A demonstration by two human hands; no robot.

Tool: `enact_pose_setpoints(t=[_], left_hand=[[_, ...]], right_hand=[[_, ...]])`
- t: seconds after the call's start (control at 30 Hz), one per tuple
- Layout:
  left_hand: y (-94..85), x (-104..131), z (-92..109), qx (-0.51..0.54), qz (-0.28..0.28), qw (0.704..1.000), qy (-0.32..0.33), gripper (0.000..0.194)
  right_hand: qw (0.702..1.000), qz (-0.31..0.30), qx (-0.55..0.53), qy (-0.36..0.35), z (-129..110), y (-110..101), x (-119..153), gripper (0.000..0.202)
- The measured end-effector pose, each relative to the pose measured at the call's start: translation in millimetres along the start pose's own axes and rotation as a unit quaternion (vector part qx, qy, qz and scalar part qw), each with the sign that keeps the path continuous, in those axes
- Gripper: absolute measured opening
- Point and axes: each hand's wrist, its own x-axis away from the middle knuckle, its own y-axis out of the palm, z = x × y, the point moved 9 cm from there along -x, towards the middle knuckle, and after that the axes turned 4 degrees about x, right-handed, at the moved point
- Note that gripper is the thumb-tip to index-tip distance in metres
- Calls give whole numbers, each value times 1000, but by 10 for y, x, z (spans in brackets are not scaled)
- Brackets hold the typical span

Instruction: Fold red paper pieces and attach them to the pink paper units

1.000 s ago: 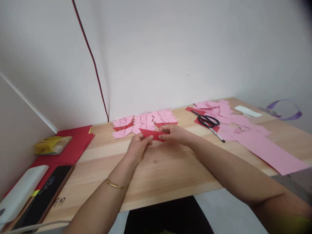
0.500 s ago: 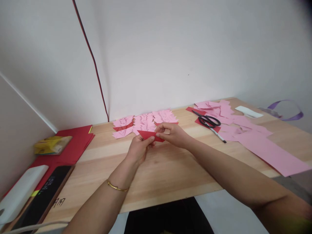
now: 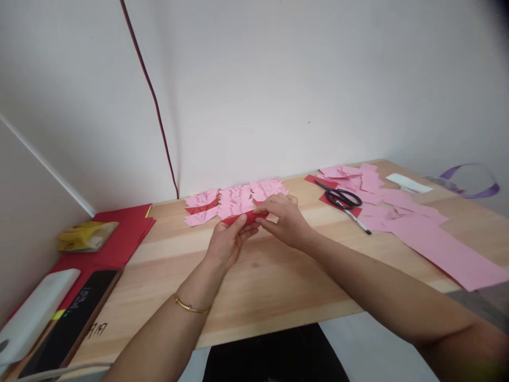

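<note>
A small folded piece of red paper (image 3: 250, 216) is held up between my two hands, above the middle of the wooden table (image 3: 254, 281). My left hand (image 3: 228, 239) pinches its left part, thumb on the near side. With thumb and fingertips, my right hand (image 3: 284, 220) grips its right end. My fingers cover much of the fold. Just behind them lie rows of pink paper cutouts (image 3: 236, 199) with jagged edges, and a red piece (image 3: 201, 208) lies among the ones on the left.
To the right are black-handled scissors (image 3: 344, 198), a white pen (image 3: 360, 223), pink scraps (image 3: 369, 180) and a long pink sheet (image 3: 453, 254). Red sheets (image 3: 119, 244), a yellow packet (image 3: 87, 236), a white device (image 3: 40, 307) and a black digital clock (image 3: 75, 318) sit left. A wall stands behind.
The red paper has tilted and shows as a narrower strip. My right hand has curled its fingers over the paper's right end; my left thumb has shifted along it.
</note>
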Motion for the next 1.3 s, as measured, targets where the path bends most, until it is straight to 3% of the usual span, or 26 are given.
enact_pose_setpoints(t=[0.13, 0.3, 0.37, 0.43, 0.57, 0.67, 0.77, 1.07, 1.3], left_hand=[[-22, -4, 39, 20, 22, 1000, 8, 23], [-105, 15, -88, 18, 69, 994, -78, 24], [-106, 17, -88, 21, 66, 995, -73, 22], [-97, 11, -30, 14, 55, 998, -35, 21], [-130, 15, 111, -12, 74, 996, 42, 22], [-141, 19, 153, -20, 84, 995, 54, 23], [-127, 21, 151, -18, 78, 996, 50, 24], [-97, 27, 97, -7, 61, 997, 38, 25], [-98, 30, 91, -14, 62, 997, 38, 31]], right_hand=[[999, 17, 20, -47, -87, -21, 11, 9], [988, 56, 61, -130, -212, -58, 52, 17], [987, 51, 56, -143, -226, -37, 57, 16], [990, 41, 36, -127, -197, -22, 46, 13], [997, 1, -74, -24, -24, 30, 12, 14], [972, -63, -222, 33, 43, 177, 29, 20], [935, -116, -331, 45, 22, 316, 58, 24], [940, -118, -319, 8, -2, 339, 43, 13], [932, -122, -339, 48, 57, 345, 47, 13]])
